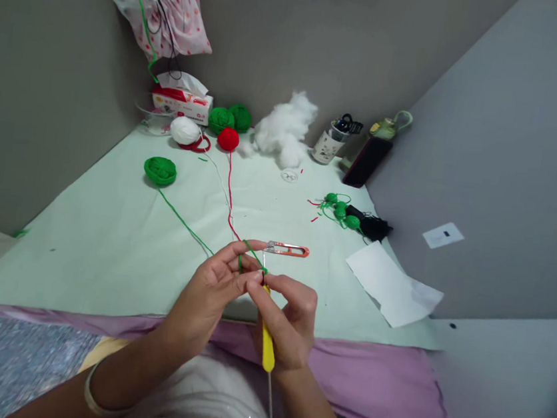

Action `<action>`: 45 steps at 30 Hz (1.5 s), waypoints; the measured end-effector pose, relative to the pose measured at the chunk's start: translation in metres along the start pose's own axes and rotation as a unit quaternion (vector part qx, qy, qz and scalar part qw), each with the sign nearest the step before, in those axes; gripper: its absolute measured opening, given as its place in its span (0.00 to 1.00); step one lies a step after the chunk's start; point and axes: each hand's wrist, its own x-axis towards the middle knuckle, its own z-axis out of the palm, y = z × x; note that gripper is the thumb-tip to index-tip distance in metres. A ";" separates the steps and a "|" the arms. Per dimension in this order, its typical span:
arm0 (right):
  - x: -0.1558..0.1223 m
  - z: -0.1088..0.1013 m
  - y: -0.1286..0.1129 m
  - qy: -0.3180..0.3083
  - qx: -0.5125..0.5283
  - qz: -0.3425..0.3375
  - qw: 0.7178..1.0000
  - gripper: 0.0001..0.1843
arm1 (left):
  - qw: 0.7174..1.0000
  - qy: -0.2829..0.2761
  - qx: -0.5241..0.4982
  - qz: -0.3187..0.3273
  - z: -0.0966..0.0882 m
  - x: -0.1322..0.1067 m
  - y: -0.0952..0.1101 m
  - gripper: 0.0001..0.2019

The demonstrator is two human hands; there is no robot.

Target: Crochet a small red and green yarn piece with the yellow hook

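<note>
My right hand [291,318] is closed round a crochet hook with a yellow handle [267,348]. Its thin metal tip points away from me, near a small piece of green crochet work [264,272]. My left hand [212,288] pinches that small piece between thumb and fingers, and its index finger is stretched out with green yarn [253,253] running over it. The yarn leads back across the table to a green ball [160,171] at the left. Just past my left fingertip lies a pair of orange thread snips [288,249]. My fingers partly hide the stitches.
At the back are a tissue box [182,104], a white yarn ball [185,130], a red yarn ball [228,139], white stuffing [287,129], a cup [330,144] and a bottle [370,152]. Green crocheted pieces [341,211] and white paper [393,286] lie on the right.
</note>
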 end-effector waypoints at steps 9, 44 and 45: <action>0.028 -0.020 0.000 -0.017 0.234 0.169 0.957 0.17 | 0.996 -0.037 0.019 -0.074 -0.011 0.001 0.011 0.21; 0.030 -0.019 -0.004 0.024 0.200 0.169 0.965 0.15 | 0.997 -0.022 -0.026 -0.069 -0.007 0.002 0.006 0.17; 0.032 -0.019 -0.003 0.036 0.252 0.214 0.943 0.13 | 0.998 -0.017 -0.018 -0.058 -0.007 0.002 0.007 0.16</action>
